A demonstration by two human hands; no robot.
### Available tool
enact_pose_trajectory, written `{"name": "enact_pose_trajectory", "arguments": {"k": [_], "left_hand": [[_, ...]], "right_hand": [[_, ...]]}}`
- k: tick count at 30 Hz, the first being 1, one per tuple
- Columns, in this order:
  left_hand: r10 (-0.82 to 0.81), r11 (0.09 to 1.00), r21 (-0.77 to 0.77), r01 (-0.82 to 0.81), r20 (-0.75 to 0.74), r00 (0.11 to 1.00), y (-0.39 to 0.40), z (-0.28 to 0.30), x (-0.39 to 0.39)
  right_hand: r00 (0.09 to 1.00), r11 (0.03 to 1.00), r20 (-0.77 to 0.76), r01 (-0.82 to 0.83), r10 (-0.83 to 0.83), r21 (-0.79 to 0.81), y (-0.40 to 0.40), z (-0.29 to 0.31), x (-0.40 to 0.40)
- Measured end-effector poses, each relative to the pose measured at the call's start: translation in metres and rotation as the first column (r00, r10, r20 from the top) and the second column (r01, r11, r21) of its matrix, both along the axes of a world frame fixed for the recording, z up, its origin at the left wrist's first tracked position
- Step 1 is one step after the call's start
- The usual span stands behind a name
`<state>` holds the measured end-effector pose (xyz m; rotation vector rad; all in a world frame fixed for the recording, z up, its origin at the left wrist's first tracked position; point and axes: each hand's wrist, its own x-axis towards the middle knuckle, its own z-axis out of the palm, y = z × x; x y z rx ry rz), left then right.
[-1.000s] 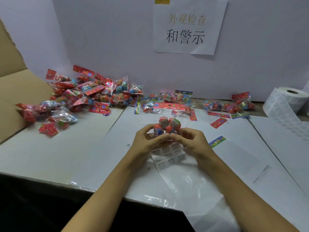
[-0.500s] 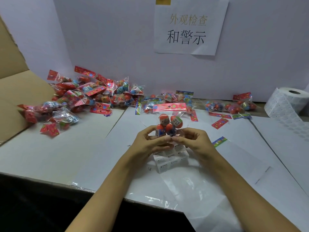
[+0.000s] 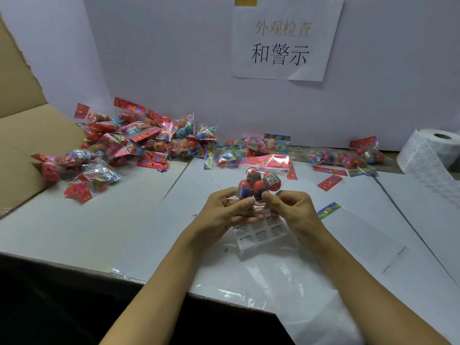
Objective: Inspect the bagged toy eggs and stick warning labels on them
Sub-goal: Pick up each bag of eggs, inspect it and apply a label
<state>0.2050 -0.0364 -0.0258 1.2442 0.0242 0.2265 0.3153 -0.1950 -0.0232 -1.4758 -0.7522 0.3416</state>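
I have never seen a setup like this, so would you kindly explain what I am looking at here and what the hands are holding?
There is no machine: a person wears a camera on the head, so this single view looks down at their own hands. The left hand and right hand together pinch a clear bag of eggs above the white table. Under the hands lies a label sheet with small warning stickers. A pile of bags sits at the back left, a few more bags to the right, and a label roll at the far right. A paper sign hangs on the wall.
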Motion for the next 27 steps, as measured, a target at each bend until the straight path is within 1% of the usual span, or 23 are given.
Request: {"name": "enact_pose_trajectory", "arguments": {"k": [5, 11, 14, 17, 19, 21, 23, 25, 27], "left_hand": [[-0.063, 0.998, -0.001, 0.063, 0.009, 0.998, 0.002, 0.004, -0.003], [-0.081, 0.994, -0.076, 0.08, -0.012, 0.997, 0.006, 0.006, -0.004], [-0.081, 0.991, -0.108, 0.081, -0.001, 0.997, 0.005, 0.003, -0.002], [-0.008, 0.992, -0.124, 0.01, 0.014, 1.0, 0.005, 0.0, 0.001], [0.096, 0.993, -0.068, -0.093, 0.035, 0.995, 0.006, -0.002, 0.003], [0.19, 0.979, 0.065, -0.194, 0.057, 0.98, 0.006, -0.005, 0.005], [0.189, 0.963, 0.18, -0.203, 0.093, 0.978, 0.004, -0.008, 0.004], [0.141, 0.948, 0.27, -0.168, 0.117, 0.983, 0.001, -0.009, 0.002], [0.118, 0.942, 0.304, -0.143, 0.1, 0.988, 0.0, -0.009, 0.001]], "right_hand": [[0.998, 0.998, 0.012, -0.062, 0.061, 0.02, -0.001, 0.004, -0.003], [0.998, 0.998, -0.007, -0.066, 0.066, 0.013, -0.002, 0.005, -0.002], [1.0, 1.0, -0.002, -0.008, 0.008, -0.027, 0.0, 0.004, -0.001], [0.993, 0.994, -0.059, 0.099, -0.102, -0.045, -0.001, 0.002, 0.006], [0.983, 0.984, -0.051, 0.178, -0.178, -0.019, -0.003, 0.002, 0.01], [0.978, 0.978, 0.019, 0.206, -0.206, 0.009, -0.003, 0.001, 0.008], [0.989, 0.992, 0.094, 0.119, -0.116, -0.031, -0.001, -0.001, 0.001], [0.987, 0.989, 0.16, 0.033, -0.009, -0.147, 0.003, -0.003, -0.004], [0.988, 0.982, 0.156, 0.042, -0.013, -0.184, 0.004, -0.004, -0.004]]}}
